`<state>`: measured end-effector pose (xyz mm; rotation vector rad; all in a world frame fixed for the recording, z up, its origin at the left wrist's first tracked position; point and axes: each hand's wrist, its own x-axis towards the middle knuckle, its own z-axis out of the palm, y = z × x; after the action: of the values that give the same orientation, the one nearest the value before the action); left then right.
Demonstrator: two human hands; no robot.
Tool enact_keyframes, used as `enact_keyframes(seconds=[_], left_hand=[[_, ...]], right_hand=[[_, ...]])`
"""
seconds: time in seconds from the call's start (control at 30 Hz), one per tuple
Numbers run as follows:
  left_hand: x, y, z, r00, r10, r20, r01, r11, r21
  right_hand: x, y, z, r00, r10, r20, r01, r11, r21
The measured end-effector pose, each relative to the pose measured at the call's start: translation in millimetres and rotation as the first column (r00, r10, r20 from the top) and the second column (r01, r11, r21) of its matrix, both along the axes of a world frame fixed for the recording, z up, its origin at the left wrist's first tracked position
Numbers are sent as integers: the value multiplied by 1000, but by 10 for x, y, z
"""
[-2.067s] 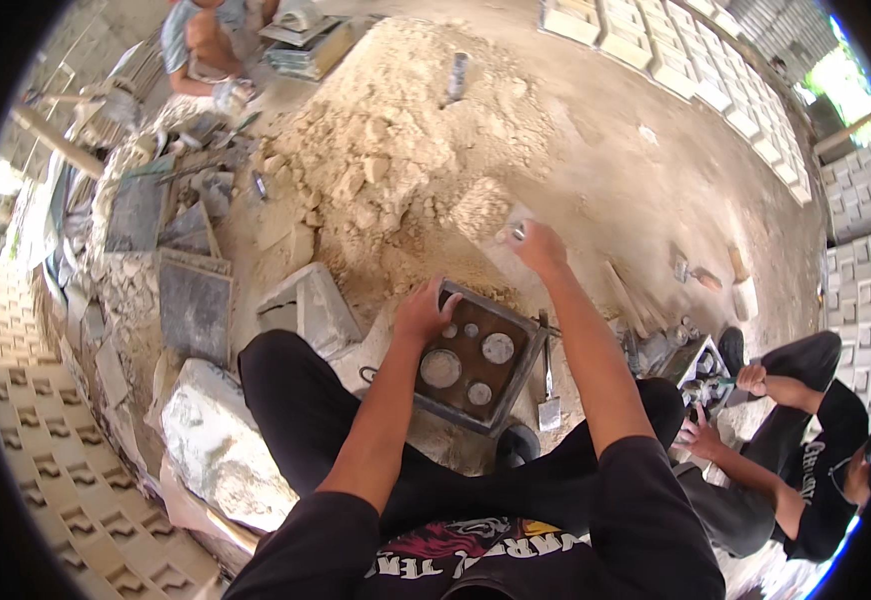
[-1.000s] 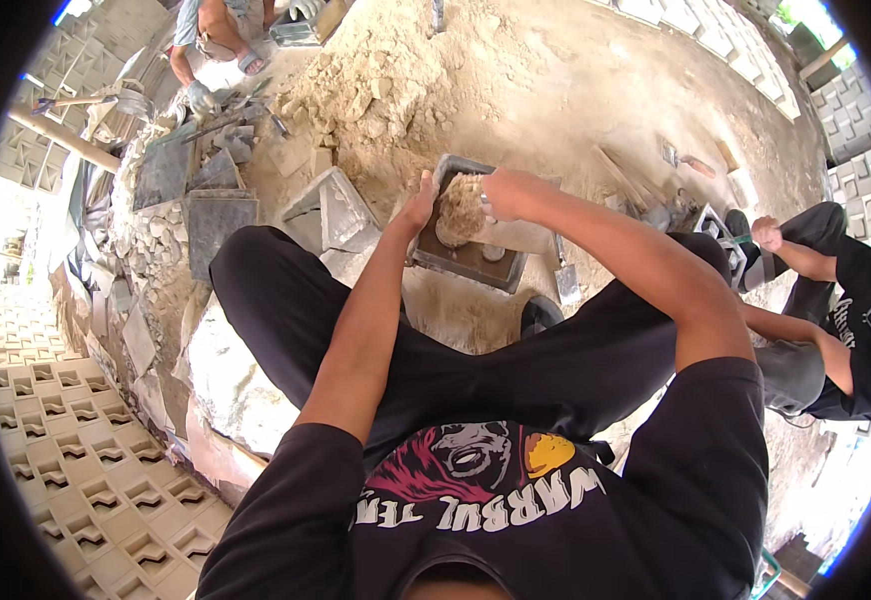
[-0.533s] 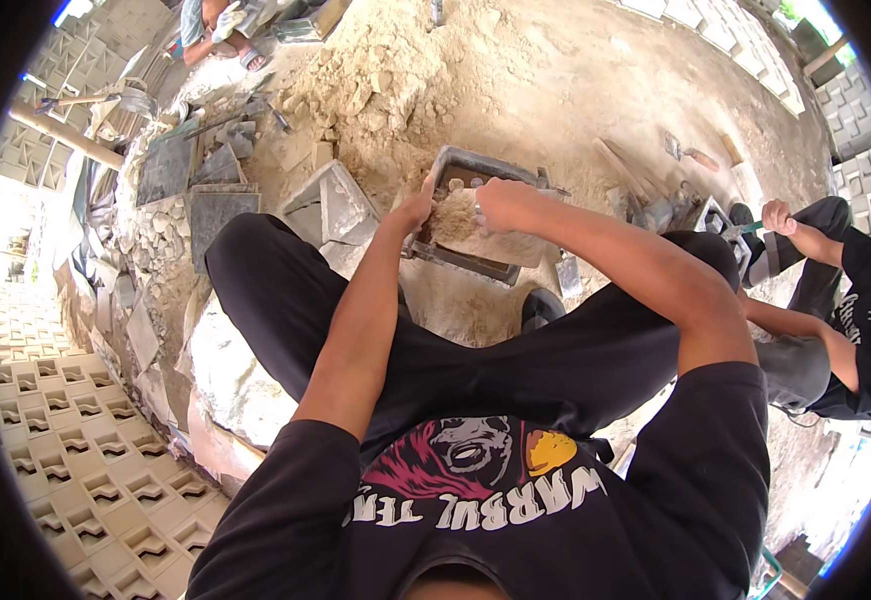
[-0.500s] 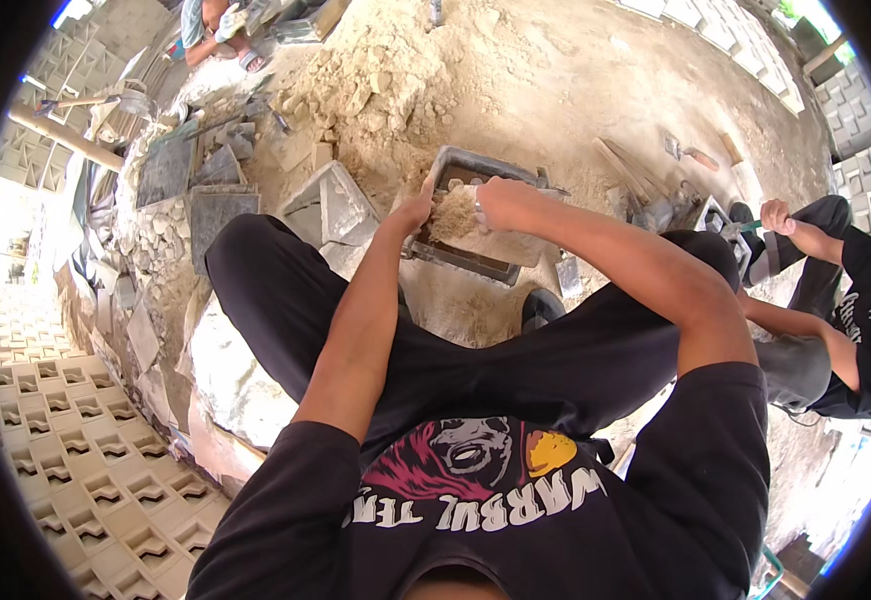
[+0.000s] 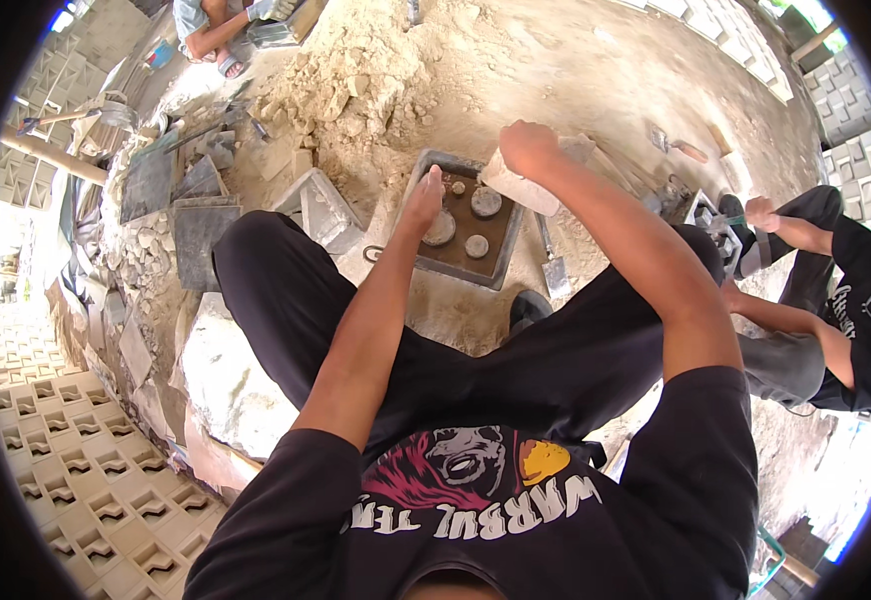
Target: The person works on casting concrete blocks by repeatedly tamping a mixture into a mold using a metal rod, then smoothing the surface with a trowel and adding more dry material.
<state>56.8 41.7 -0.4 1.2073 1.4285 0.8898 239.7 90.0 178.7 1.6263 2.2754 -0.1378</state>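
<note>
Before lap (image 5: 456, 370), dark box (image 5: 461, 272) holding round discs (image 5: 486, 201); left hand (image 5: 423, 200) at its side, grip unclear; right hand (image 5: 530, 149) clenching pale scoop (image 5: 521, 190).

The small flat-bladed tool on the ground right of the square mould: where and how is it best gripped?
Probably by the narrow shaft, from above and the person's right. The tool lies with its broad blade toward the person and slim end pointing away, while the mould stands close on its left.
</note>
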Motion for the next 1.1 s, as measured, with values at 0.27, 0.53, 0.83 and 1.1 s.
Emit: enact_keyframes(seconds=[0.27, 0.53, 0.83, 1.1], left_hand=[[119, 226, -112, 977, 182, 108, -163, 973, -166], [-378, 570, -42, 882, 185, -434, -108, 975, 196], [-223, 238, -325, 801, 30, -598, -43, 999, -7], [-285, 245, -273, 815, 30, -578, -129, 983, -132]], right_hand=[[298, 295, -164, 996, -55, -70, 54, 998, -10], [337, 861, -646, 983, -156, -100, 150, 986, -72], [446, 1475, -1504, 973, -207, -104, 196, 975, -105], [-99, 1811, -1984, 964, -138, -226, 119, 988, -94]])
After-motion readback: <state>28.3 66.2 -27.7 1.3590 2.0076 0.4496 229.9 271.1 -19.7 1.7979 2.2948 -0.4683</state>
